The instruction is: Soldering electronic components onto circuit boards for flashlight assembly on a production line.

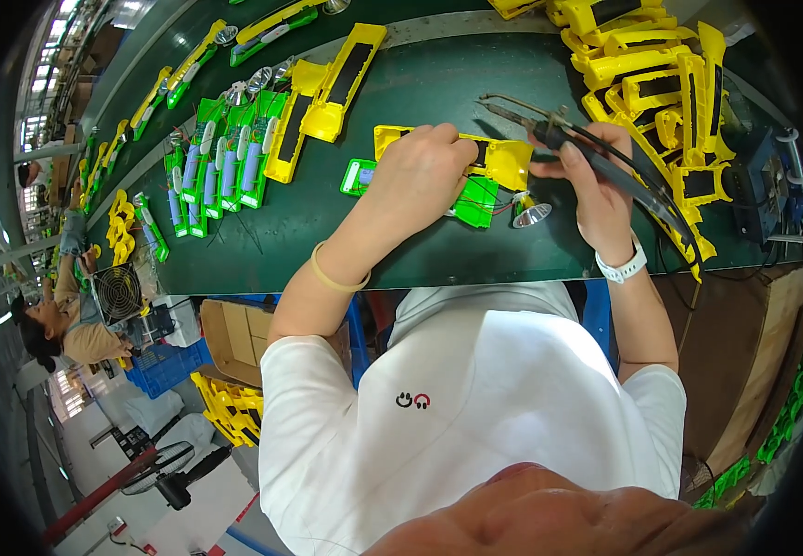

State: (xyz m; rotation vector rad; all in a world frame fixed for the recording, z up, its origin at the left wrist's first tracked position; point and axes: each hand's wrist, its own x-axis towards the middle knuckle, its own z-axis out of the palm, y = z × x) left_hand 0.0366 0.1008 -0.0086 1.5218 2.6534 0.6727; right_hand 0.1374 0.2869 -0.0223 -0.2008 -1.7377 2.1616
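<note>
T-shirt (pixel 475 398), white with two small printed motifs, lies on the person's side of the yellow casing half (pixel 510 167), which rests on the green workbench (pixel 281 239). A beige wristband (pixel 338 269) circles the left forearm and a white watch (pixel 624 264) the right wrist, both nearer the person than that casing half. Just before it sit a silvery cup-shaped reflector (pixel 531 215) and a green casing half (pixel 477 202) with thin wires, partly hidden by the left hand (pixel 424 171). That hand lies over the yellow casing half, fingers curled and bunched; I cannot tell whether they grip anything. Just right of the casing half, the right hand (pixel 596 181) has its fingers wrapped round a black-handled soldering iron (pixel 596 159), whose tip extends beyond it. Left of the casing half stands a row of green housings (pixel 228 174) with bluish cells; beyond it to the left lie two yellow casings (pixel 327 120), and beyond it to the right, heaped yellow shells (pixel 638 63). Well left of it is a tan-sleeved co-worker (pixel 91 343).
</note>
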